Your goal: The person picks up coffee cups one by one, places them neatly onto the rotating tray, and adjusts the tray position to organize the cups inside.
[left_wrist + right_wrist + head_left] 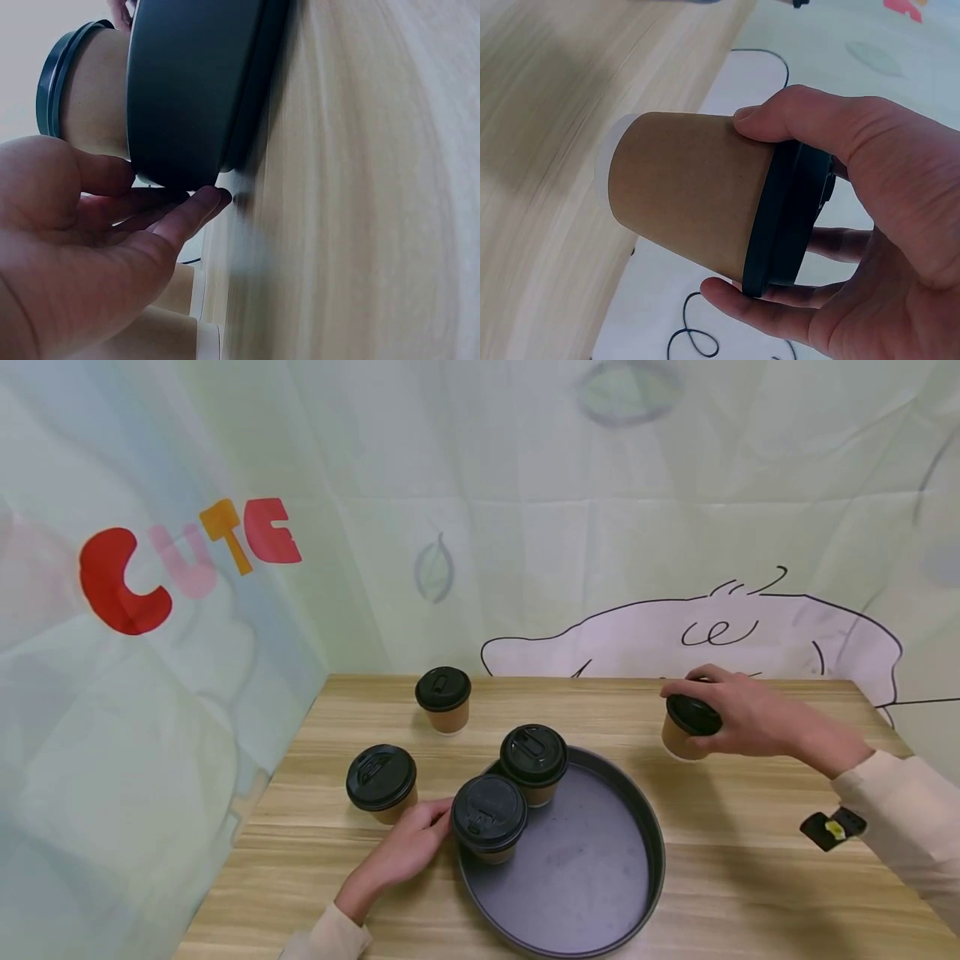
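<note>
My right hand (pixel 750 714) holds a brown paper coffee cup (pixel 690 184) by its black lid, thumb on one side and fingers on the other. This is at the table's far right; whether the cup's base touches the table I cannot tell. At the left side of a round dark tray (pixel 577 868), my left hand (pixel 408 852) grips the wall, with the thumb at the rim and fingertips at the lower edge. Two lidded cups stand in the tray's left part, a nearer cup (pixel 489 814) and a farther cup (pixel 534 760).
Two more lidded cups stand on the wooden table (pixel 300 860): a left cup (pixel 382 781) close to my left hand and a back cup (pixel 444 693). A printed cloth (pixel 405 468) hangs behind and left. By my right sleeve is a small black item (pixel 832 828) with yellow.
</note>
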Demonstrator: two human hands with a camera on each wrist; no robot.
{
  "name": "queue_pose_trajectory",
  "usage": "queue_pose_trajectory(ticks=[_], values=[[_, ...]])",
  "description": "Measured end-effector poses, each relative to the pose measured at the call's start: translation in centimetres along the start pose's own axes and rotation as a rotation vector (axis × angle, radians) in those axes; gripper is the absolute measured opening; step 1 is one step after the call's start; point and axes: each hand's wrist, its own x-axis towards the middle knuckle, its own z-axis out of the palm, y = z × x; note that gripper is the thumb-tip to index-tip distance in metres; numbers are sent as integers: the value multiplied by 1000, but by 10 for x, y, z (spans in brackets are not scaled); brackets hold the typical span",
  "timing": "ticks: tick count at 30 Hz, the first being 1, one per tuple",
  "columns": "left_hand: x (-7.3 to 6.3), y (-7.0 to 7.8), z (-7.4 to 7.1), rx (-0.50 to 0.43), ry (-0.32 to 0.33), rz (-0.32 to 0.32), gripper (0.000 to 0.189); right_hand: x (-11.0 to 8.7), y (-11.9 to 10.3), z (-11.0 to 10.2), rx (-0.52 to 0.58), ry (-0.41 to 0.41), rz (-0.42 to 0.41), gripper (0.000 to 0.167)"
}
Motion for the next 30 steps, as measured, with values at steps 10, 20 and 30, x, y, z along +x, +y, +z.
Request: queue_pose_trajectory(ticks=[10,20,30], values=[[0,0,1,11,-3,-42,41,1,-20,-2,-27,17,-78,63],[3,-19,1,-12,-16,36,46,3,-38,3,-63,96,-255,62],[-1,-1,-1,-24,-14,9,46,-3,-70,4,-51,-14,-199,71]])
